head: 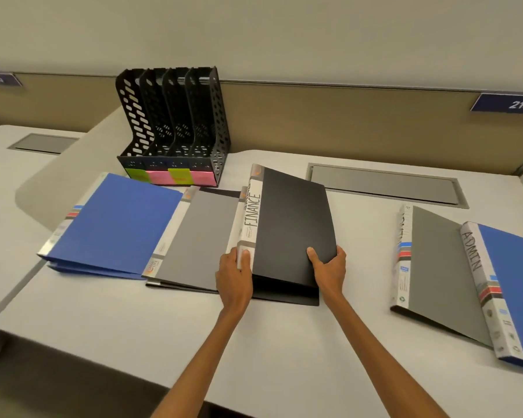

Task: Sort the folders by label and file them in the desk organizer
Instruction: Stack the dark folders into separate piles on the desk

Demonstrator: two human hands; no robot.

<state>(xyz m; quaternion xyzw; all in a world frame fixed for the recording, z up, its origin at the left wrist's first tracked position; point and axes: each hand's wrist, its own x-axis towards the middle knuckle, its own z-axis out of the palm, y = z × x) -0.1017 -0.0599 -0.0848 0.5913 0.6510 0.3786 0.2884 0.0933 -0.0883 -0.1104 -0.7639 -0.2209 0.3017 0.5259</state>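
Note:
A black folder [293,224] with FINANCE on its spine is tilted up off the desk, over another black folder [284,295] lying flat. My left hand [234,274] grips its spine at the near end. My right hand [329,268] grips its near right corner, thumb on the cover. To the left lie a grey folder [194,239] and blue folders [115,221], overlapping. To the right, a grey folder [441,267] lies under a blue folder [511,285] marked ADMIN. The black desk organizer [175,128] stands behind, with green and pink sticky labels on its front; its slots look unfilled.
The white desk [254,342] has a grey cable hatch [384,184] at the back right and another hatch [43,143] on the neighbouring desk at the left. A tan partition with a blue sign reading 214 [507,103] runs along the back.

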